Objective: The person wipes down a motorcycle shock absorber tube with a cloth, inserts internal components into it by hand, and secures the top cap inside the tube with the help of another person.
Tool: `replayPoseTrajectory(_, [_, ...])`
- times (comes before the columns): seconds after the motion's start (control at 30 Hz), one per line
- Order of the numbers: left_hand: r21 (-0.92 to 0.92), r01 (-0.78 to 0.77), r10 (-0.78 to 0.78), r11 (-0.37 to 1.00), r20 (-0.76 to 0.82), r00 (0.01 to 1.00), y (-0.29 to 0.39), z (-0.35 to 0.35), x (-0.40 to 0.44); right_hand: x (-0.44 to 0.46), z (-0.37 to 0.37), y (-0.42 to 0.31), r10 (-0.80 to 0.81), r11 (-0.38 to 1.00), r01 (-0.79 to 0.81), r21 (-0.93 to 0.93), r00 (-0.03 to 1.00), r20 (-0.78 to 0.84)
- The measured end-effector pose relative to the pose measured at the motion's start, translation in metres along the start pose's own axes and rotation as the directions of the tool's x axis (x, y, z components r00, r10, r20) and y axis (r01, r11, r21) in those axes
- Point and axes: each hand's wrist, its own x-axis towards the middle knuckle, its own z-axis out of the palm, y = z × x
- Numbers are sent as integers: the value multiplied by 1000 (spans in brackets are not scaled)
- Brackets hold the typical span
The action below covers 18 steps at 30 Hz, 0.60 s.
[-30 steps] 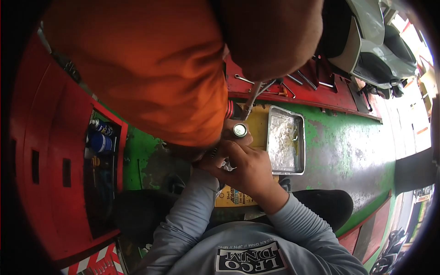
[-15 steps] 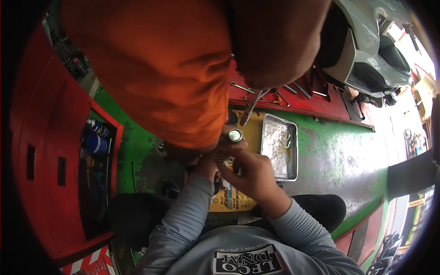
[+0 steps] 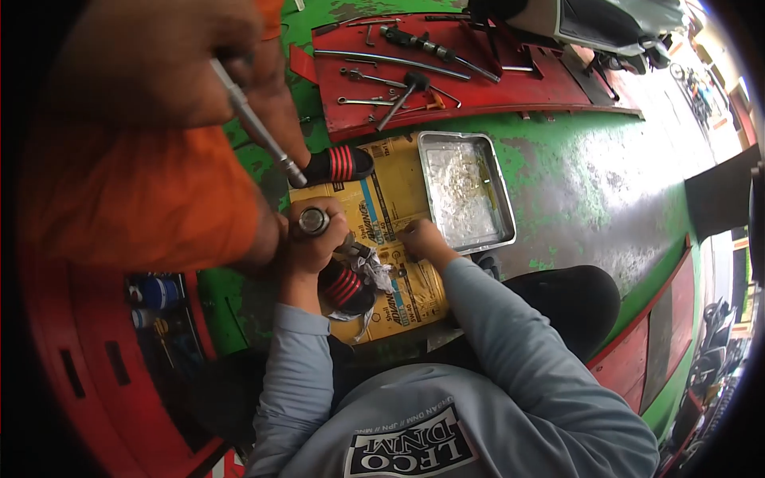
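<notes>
My left hand [image 3: 319,248] is wrapped around a metal tube [image 3: 313,221], whose round open end faces up toward me. A dark part and a crumpled white rag [image 3: 373,271] lie just beyond that fist; how they join the tube I cannot tell. To the right, my right hand [image 3: 424,241] hangs above a yellow printed cardboard sheet [image 3: 398,187] with its fingers curled together. Whatever they pinch is hidden or too small to name. Beside it stands a metal tray [image 3: 512,227] with wet, oily liquid inside.
A co-worker in orange shorts [image 3: 183,199] crowds the left, one hand gripping a metal bar [image 3: 259,127]. Their striped sandals [image 3: 341,165] rest on the cardboard. Wrenches and a T-handle tool [image 3: 402,99] lie on a red ramp [image 3: 494,95]. A red cabinet [image 3: 88,334] stands left.
My hands have come apart, the left one carrying the tube leftward. The co-worker's leg and arm have shifted left, uncovering the ramp tools. My view has tilted.
</notes>
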Motion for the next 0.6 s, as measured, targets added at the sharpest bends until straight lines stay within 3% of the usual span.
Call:
replayPoseTrajectory(0.03, [-40, -5, 5, 999, 3, 1000, 0, 1, -1, 2, 13, 0, -52, 982, 59, -179, 998, 45])
replayPoseTrajectory(0.13, [-82, -39, 40, 996, 20, 999, 0, 1, 0, -1, 38, -1, -37, 947, 89, -310, 985, 171])
replayPoseTrajectory(0.23, [-80, -49, 51, 996, 21, 998, 0, -1, 2, 12, 53, 1, -108, 880, 184, -437, 975, 193])
replayPoseTrajectory(0.43, [-86, -78, 83, 993, 59, 995, 2, 2, 10, 64, 14, -25, 23, 976, -8, -218, 997, 67])
replayPoseTrajectory(0.5, [-89, -79, 85, 993, 74, 994, 2, 5, 14, 99, -10, -47, -2, 984, 2, -178, 1000, 1])
replayPoseTrajectory(0.57, [-73, -76, 82, 994, 84, 993, 2, 7, 16, 152, -14, -52, -168, 972, 149, -183, 981, -98])
replayPoseTrajectory(0.6, [-63, -66, 77, 996, 197, 977, -2, -3, 19, 174, -19, -58, -190, 957, 162, -239, 977, -99])
